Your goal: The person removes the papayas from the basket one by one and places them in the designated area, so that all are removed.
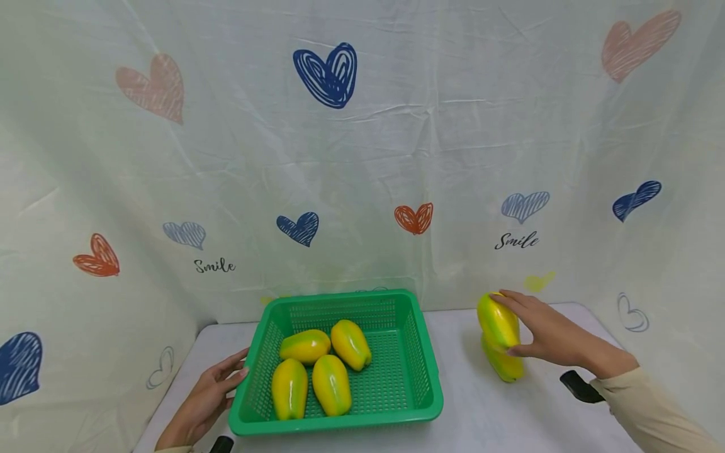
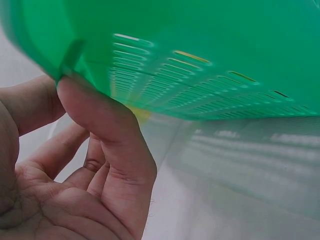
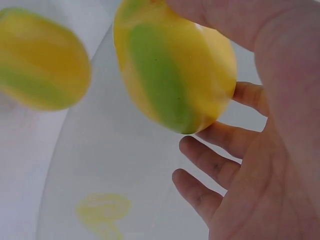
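Note:
A green plastic basket (image 1: 391, 371) with slotted walls stands on the table. Several glossy yellow-green papayas (image 1: 331, 385) lie in its left and middle part. At the basket's left rim, my left hand (image 1: 206, 396) pinches the edge with thumb and fingers; in the left wrist view the thumb (image 2: 100, 107) is against the rim. Off to the right, my right hand (image 1: 549, 327) grips a papaya (image 1: 498, 321) between thumb and fingertips. That papaya (image 3: 165, 70) appears raised, partly covering another papaya (image 1: 505, 368) on the table in the head view.
White cloth covers the table (image 1: 459, 402). Behind it hangs a pale curtain (image 1: 362, 163) printed with hearts and the word Smile, close to the table's back edge. The basket's right part shows its bare slotted floor.

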Tool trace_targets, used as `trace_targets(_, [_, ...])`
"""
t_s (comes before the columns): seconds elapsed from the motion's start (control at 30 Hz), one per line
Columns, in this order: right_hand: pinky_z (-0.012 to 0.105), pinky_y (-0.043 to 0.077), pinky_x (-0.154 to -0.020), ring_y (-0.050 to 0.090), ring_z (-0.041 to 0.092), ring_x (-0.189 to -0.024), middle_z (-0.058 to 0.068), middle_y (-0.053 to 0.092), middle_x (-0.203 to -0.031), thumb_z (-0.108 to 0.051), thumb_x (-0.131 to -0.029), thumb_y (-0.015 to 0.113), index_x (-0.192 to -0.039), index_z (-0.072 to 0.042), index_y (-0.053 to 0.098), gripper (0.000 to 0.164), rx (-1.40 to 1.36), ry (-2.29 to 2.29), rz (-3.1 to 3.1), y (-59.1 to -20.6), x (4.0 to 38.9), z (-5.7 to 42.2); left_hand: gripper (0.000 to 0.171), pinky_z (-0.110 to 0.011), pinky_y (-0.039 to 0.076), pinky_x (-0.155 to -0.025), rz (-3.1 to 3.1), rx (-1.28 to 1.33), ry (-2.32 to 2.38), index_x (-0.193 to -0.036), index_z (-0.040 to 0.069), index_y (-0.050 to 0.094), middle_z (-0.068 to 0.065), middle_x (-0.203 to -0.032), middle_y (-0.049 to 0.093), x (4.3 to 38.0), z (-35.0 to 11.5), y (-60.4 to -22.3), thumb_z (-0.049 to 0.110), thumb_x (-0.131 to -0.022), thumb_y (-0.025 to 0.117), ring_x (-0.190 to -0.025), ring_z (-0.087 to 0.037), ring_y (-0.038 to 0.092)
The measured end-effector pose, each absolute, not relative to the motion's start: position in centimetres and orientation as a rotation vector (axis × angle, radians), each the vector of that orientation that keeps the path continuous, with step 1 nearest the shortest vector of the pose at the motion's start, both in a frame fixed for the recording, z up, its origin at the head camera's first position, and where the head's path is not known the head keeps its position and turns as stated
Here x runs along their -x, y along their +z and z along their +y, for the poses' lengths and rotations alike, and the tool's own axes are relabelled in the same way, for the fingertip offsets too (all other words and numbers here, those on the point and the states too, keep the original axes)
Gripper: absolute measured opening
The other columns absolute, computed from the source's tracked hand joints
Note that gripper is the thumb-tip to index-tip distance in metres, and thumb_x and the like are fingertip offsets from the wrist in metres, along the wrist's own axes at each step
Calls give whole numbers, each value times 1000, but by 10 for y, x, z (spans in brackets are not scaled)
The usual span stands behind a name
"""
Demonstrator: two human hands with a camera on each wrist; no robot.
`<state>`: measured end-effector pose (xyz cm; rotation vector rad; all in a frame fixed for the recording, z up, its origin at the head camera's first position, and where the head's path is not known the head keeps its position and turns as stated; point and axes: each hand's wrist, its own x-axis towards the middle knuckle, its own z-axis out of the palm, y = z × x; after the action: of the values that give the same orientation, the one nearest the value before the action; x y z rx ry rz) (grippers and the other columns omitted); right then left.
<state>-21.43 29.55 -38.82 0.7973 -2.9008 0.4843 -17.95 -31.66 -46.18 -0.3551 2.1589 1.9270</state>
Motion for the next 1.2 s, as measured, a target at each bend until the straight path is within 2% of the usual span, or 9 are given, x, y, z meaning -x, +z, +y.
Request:
trace_targets(0.6, [75,45,-103,48,57,-132,34,45,-152,-21,-72,99,-153,1,45,100,-610,489,-2952,-426,211,353,60,-37,64,-83,2160,395,1926,-164,-4,29,-13,-132,58,181,-316,-463,14,-112,53,-98,-17,69])
trace_targets(1.2, [77,44,-102,49,57,-130,35,42,-154,-18,-70,99,-153,2,45,101,-544,488,-3056,-455,212,364,60,-35,64,-82,2159,371,1943,-165,-4,26,-11,-129,60,178,-315,-463,13,-113,51,-97,-15,70])
